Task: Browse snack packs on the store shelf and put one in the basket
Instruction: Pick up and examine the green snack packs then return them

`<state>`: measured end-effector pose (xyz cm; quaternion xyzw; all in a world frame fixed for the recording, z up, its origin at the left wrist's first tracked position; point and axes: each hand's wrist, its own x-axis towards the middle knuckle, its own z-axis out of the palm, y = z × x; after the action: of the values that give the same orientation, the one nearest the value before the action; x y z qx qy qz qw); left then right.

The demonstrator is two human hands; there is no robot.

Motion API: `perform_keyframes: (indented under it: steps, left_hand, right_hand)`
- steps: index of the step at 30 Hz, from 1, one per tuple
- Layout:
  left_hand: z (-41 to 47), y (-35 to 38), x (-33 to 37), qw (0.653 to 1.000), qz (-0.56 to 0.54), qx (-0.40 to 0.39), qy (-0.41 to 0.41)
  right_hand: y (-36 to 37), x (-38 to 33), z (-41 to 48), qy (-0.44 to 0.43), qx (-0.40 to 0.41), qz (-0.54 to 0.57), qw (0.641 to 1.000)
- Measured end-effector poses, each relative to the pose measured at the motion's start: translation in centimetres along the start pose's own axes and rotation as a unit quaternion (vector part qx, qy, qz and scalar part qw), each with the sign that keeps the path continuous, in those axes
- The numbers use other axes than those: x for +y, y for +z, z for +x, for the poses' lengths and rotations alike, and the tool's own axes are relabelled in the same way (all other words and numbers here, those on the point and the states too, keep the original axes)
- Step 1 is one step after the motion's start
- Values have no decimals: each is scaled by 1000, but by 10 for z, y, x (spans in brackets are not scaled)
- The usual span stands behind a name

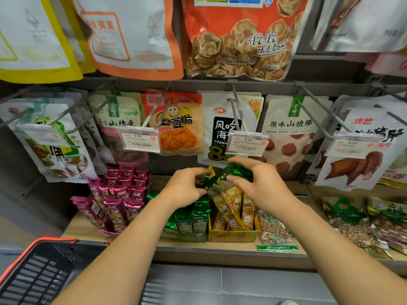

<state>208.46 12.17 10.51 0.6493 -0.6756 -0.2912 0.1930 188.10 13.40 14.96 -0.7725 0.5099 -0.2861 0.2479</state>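
Observation:
Both my hands are over the middle of the lower shelf, holding shiny green snack packs (pixel 236 171). My right hand (pixel 257 183) pinches a green pack between thumb and fingers. My left hand (pixel 185 188) grips another green pack (pixel 203 181) beside it, and the two packs blur together between the hands. Below them stand a green display box (pixel 187 223) and a yellow box (pixel 233 235) of small packs. The black basket (pixel 41 274) with an orange rim sits at the lower left, under my left forearm.
Magenta packs (pixel 119 199) fill the shelf's left side; peanut bags (pixel 273 232) and more nut bags lie to the right. Above, larger snack bags hang on metal hooks (pixel 236 111) with price tags (pixel 247 143). The wooden shelf edge (pixel 220 252) runs across the front.

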Motion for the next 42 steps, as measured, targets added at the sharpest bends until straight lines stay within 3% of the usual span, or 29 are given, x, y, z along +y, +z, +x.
perform_keyframes:
  steps: [4,10,16,22,26,34,38,42]
  left_hand:
    - [-8,-4,11,996,-77,20,47]
    - [-7,-4,-3,997,-8,69,28]
    - [-6,-1,-17,997,30,64,-3]
    - [-9,-2,-26,996,38,76,18]
    - [-6,-6,-23,994,9,103,40]
    - [3,-4,-3,977,84,172,94]
    - [6,-1,-4,980,115,146,73]
    - [9,4,-11,983,179,49,5]
  right_hand:
    - [22,-13,15,41,43,105,993]
    - [51,-10,37,119,-62,154,979]
    - [77,24,44,79,-133,-89,984]
    - [90,41,34,51,-188,-260,946]
    - [83,41,32,69,-151,-338,926]
    - [50,39,34,121,-43,-364,923]
    - [50,34,35,105,-46,-319,941]
    - [65,27,50,79,-82,-101,988]
